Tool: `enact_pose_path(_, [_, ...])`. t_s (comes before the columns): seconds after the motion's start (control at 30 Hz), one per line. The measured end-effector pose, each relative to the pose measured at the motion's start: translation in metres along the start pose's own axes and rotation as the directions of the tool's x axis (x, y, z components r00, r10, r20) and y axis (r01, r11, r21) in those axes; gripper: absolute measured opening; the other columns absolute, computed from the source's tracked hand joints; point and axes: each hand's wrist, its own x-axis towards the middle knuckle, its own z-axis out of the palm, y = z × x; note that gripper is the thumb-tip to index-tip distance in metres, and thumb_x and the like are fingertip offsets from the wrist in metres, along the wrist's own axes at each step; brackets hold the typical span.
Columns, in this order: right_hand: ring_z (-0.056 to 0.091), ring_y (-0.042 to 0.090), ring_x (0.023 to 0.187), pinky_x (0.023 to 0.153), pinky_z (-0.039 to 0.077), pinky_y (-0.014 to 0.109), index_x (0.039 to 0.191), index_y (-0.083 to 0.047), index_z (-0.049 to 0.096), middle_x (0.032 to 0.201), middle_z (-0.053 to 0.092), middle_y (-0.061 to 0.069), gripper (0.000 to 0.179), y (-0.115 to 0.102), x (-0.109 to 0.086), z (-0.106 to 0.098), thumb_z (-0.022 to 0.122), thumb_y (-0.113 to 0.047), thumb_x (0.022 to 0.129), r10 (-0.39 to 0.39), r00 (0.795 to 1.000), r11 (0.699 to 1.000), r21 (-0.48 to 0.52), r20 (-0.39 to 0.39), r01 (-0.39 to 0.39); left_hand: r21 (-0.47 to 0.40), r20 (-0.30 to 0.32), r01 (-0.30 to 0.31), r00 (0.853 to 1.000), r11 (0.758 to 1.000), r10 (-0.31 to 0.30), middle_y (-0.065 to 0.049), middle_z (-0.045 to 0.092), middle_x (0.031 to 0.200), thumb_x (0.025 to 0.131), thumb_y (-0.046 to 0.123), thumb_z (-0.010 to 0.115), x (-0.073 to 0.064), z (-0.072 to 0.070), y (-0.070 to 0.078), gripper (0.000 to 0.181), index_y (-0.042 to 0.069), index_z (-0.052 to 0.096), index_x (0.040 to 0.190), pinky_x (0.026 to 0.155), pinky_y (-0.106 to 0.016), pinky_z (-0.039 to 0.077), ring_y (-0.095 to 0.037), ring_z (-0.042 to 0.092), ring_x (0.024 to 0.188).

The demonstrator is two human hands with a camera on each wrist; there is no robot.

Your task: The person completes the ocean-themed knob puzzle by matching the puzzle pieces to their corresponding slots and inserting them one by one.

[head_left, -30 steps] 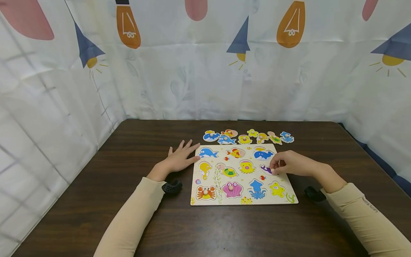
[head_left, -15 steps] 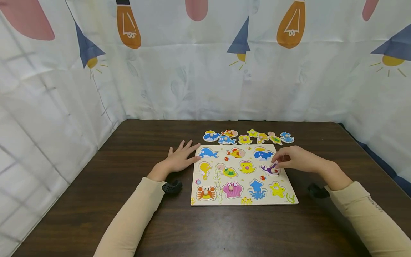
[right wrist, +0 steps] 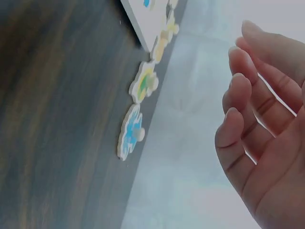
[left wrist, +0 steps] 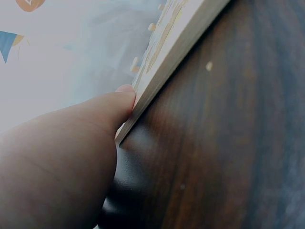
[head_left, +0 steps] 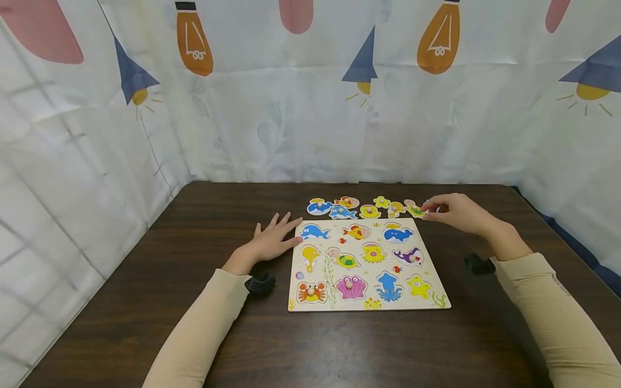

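My left hand (head_left: 269, 242) lies flat with fingers spread at the left edge of a wooden sea-animal peg puzzle board (head_left: 349, 306). Up close, its thumb (left wrist: 125, 98) touches the board's side. In the head view, my right hand (head_left: 461, 213) is over the far right corner, its fingertips by the turtle piece (head_left: 412, 209). Those fingers (right wrist: 233, 129) are loosely bent around nothing in the right wrist view, apart from the turtle and the blue squid piece (right wrist: 128, 136). A purple dolphin piece (head_left: 408, 257), a crab piece (head_left: 317, 293) and a pink shell piece (head_left: 356, 291) sit in their slots.
Several loose knobbed pieces, among them a blue whale (head_left: 342, 212), a red-and-yellow fish (head_left: 349, 202) and an octopus (head_left: 370, 212), lie in a row behind the board. The dark wooden table (head_left: 204, 226) ends at a patterned white curtain (head_left: 320, 124).
My right hand let go of the purple dolphin piece, which stays in its slot, and moved back and slightly right to the loose pieces. The left hand has kept its place.
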Motion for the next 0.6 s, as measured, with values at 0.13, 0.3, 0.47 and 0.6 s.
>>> enact_pose_path(0.13, [0.049, 0.024, 0.077, 0.064, 0.043, 0.035, 0.12, 0.002, 0.071, 0.093, 0.064, 0.007, 0.025, 0.005, 0.009, 0.0, 0.066, -0.013, 0.101, 0.036, 0.999, 0.999, 0.007, -0.015, -0.036, -0.004, 0.0, 0.0, 1.0, 1.0, 0.0, -0.014, 0.006, 0.171, 0.106, 0.054, 0.047, 0.0, 0.0, 0.001, 0.071, 0.024, 0.024, 0.166, 0.112, -0.075, -0.007, -0.042, -0.003, 0.155])
enact_pose_path(0.3, [0.052, 0.027, 0.081, 0.068, 0.046, 0.04, 0.122, 0.001, 0.071, 0.098, 0.066, 0.011, 0.028, 0.009, 0.02, 0.002, 0.065, -0.019, 0.103, 0.075, 0.997, 0.997, 0.027, -0.013, -0.074, -0.013, -0.003, -0.003, 1.0, 1.0, 0.003, -0.014, 0.006, 0.171, 0.106, 0.053, 0.048, -0.001, -0.001, 0.002, 0.071, 0.023, 0.024, 0.166, 0.112, -0.075, -0.007, -0.042, -0.003, 0.155])
enact_pose_path(0.47, [0.058, 0.032, 0.095, 0.08, 0.05, 0.048, 0.122, 0.002, 0.07, 0.111, 0.068, 0.016, 0.031, 0.016, 0.029, 0.007, 0.065, -0.023, 0.104, 0.098, 0.995, 0.994, 0.059, -0.015, -0.097, -0.01, -0.001, -0.009, 1.0, 1.0, 0.009, -0.014, 0.006, 0.171, 0.106, 0.053, 0.048, 0.0, -0.001, 0.001, 0.071, 0.023, 0.024, 0.166, 0.112, -0.075, -0.007, -0.042, -0.003, 0.155])
enact_pose_path(0.6, [0.06, 0.036, 0.1, 0.083, 0.05, 0.052, 0.123, 0.004, 0.069, 0.115, 0.067, 0.021, 0.031, 0.02, 0.035, 0.012, 0.064, -0.02, 0.104, 0.114, 0.993, 0.991, 0.069, -0.008, -0.113, -0.001, 0.003, -0.005, 1.0, 1.0, 0.005, -0.014, 0.006, 0.171, 0.106, 0.054, 0.047, 0.001, -0.001, 0.001, 0.071, 0.024, 0.023, 0.166, 0.112, -0.075, -0.007, -0.042, -0.004, 0.155])
